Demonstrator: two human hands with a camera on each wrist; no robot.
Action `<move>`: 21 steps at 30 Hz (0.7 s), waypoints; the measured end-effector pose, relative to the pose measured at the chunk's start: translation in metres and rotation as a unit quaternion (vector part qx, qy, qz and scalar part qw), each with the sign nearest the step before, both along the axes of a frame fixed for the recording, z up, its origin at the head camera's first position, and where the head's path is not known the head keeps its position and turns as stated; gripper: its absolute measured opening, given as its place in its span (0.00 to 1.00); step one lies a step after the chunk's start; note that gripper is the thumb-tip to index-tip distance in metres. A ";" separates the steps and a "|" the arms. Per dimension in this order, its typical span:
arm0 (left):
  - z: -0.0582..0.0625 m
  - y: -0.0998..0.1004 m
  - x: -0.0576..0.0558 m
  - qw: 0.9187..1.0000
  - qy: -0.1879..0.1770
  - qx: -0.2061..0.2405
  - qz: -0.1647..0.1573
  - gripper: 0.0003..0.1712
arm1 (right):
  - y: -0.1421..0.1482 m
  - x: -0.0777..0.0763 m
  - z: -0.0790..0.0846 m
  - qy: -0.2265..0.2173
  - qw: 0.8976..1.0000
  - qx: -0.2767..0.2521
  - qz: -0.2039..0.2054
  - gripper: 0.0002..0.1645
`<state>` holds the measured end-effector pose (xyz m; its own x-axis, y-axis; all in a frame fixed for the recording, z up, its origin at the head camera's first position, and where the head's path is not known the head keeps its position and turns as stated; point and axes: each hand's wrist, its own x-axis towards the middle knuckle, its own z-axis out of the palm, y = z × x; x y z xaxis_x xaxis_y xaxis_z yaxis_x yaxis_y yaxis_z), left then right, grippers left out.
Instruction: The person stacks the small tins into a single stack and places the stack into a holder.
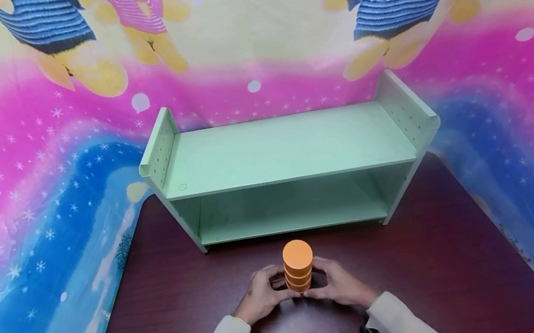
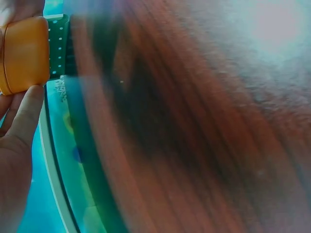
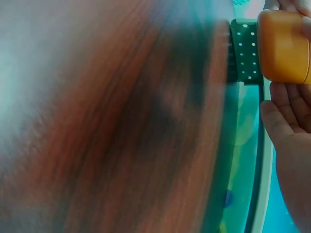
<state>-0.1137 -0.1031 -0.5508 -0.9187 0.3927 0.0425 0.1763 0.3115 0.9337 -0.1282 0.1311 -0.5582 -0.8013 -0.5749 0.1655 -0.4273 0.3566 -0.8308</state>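
Note:
A stack of orange round pieces point(image 1: 298, 263) stands upright in front of the shelf, its flat round top facing up. From the left side my left hand point(image 1: 262, 295) holds it, thumb low at the near side and fingers farther back. My right hand point(image 1: 342, 286) holds the same stack from the right in a mirrored pose. In the left wrist view the thumb meets the lower edge of an orange piece point(image 2: 26, 56). The right wrist view shows fingers close under the orange piece point(image 3: 283, 46), the thumb a little apart from its edge.
A pale green two-level shelf point(image 1: 275, 151) stands at the back of the dark red-brown table point(image 1: 175, 313), with raised side panels full of small holes. Behind and beside the table hangs a printed cloth point(image 1: 249, 34) with bears and stars.

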 end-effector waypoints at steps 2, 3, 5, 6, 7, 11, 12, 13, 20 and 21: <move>0.004 0.000 0.000 1.000 0.000 0.000 -0.001 0.29 | 0.001 0.000 0.003 0.001 1.000 -0.005 0.004 0.36; 0.007 0.001 0.000 1.000 0.000 0.002 -0.002 0.29 | 0.001 -0.001 0.004 0.003 1.000 -0.007 0.004 0.36; 0.011 0.001 -0.001 1.000 -0.004 0.012 -0.005 0.28 | 0.001 -0.001 0.007 0.003 1.000 -0.010 0.006 0.35; 0.013 0.002 -0.001 1.000 -0.007 0.018 -0.008 0.28 | 0.002 -0.001 0.008 0.005 1.000 -0.010 0.006 0.35; 0.015 0.002 -0.001 1.000 -0.009 0.024 -0.010 0.28 | 0.002 -0.002 0.009 0.007 1.000 -0.011 0.007 0.35; 0.020 0.003 -0.003 0.999 -0.010 0.033 -0.013 0.27 | 0.003 -0.004 0.012 0.019 1.000 -0.014 0.008 0.35; 0.021 0.003 -0.003 0.999 -0.008 0.031 -0.013 0.27 | 0.003 -0.004 0.013 0.024 1.000 -0.014 0.008 0.34; 0.022 0.003 -0.003 1.000 -0.004 0.026 -0.010 0.27 | 0.003 -0.004 0.014 0.028 0.999 -0.014 0.008 0.34; 0.029 0.004 -0.004 1.000 0.010 0.005 -0.005 0.27 | 0.004 -0.007 0.016 0.044 0.999 -0.010 0.007 0.33; 0.030 0.004 -0.004 1.000 0.010 0.004 -0.005 0.27 | 0.004 -0.007 0.017 0.044 0.999 -0.010 0.007 0.33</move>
<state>-0.1181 -0.0994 -0.5210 -0.9135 0.4017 0.0648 0.1986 0.3013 0.9326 -0.1349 0.1350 -0.5409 -0.7751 -0.5817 0.2465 -0.5036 0.3333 -0.7971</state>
